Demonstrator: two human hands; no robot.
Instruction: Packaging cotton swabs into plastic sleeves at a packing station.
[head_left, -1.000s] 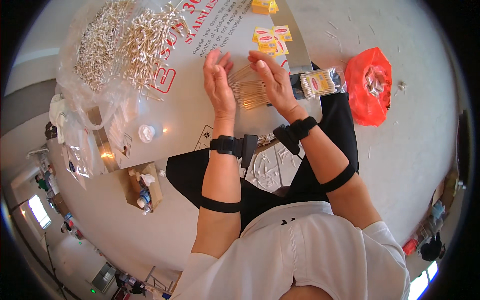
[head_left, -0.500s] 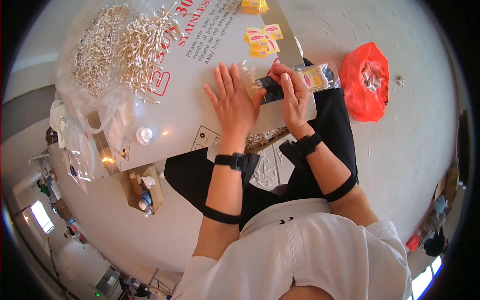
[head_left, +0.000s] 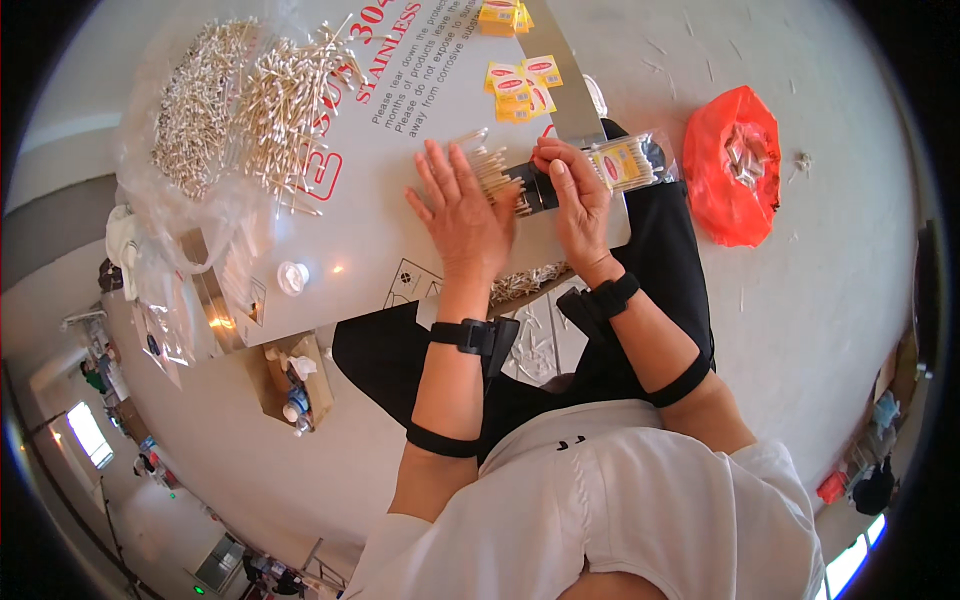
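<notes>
My left hand [head_left: 462,215] lies flat on the sheet-covered table, fingers stretched out, its thumb side against a loose row of cotton swabs [head_left: 488,165]. The swabs' right ends reach a flat black piece [head_left: 541,188] at the table's right side. Over that piece my right hand [head_left: 578,205] is closed, thumb against bent fingers; a bit of red shows at the fingertips, and what they pinch cannot be made out. Just beyond the right hand lies a clear pack of cotton swabs [head_left: 625,163] with a yellow label.
Large heaps of loose swabs [head_left: 285,110] lie on plastic at the left of the table. Yellow label cards [head_left: 520,90] sit at the far edge. A small white cup [head_left: 292,278] stands nearer. Right of the table is a red bag [head_left: 735,200]; below it, an open carton [head_left: 300,380].
My left hand has shifted slightly left, and more of the swab row shows beside it. My right hand has moved slightly left and stays closed over the black piece.
</notes>
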